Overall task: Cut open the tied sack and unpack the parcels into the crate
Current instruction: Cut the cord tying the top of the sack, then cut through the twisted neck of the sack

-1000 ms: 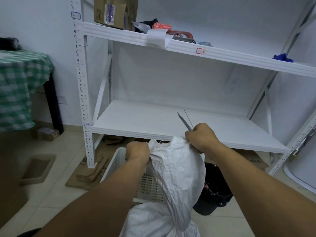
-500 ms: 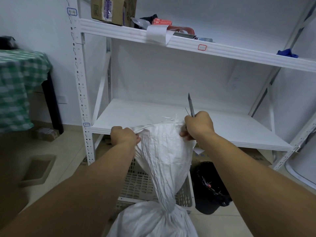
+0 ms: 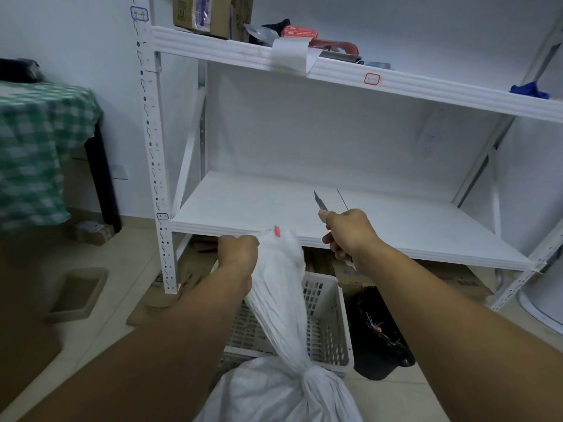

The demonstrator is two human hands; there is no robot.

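A white woven sack (image 3: 283, 388) stands on the floor right below me, cinched tight at a tie point (image 3: 300, 373) with its loose neck (image 3: 278, 287) pulled upward. My left hand (image 3: 239, 252) grips the top of that neck, where a small red tag (image 3: 277, 231) shows. My right hand (image 3: 350, 231) is apart from the sack, to its right, closed on a utility knife (image 3: 320, 203) with the blade pointing up and left. A white slotted plastic crate (image 3: 323, 318) sits on the floor just behind the sack. No parcels are visible.
A white metal rack (image 3: 304, 214) stands straight ahead with a bare lower shelf; boxes and clutter sit on the upper shelf (image 3: 213, 13). A black bucket (image 3: 377, 330) is right of the crate. Flattened cardboard (image 3: 170, 287) lies under the rack. A green-checked table (image 3: 36, 141) is at left.
My right hand has let go of the sack's mouth and moved right with the knife. The spread neck has gathered into my left hand alone, which shifted slightly right.
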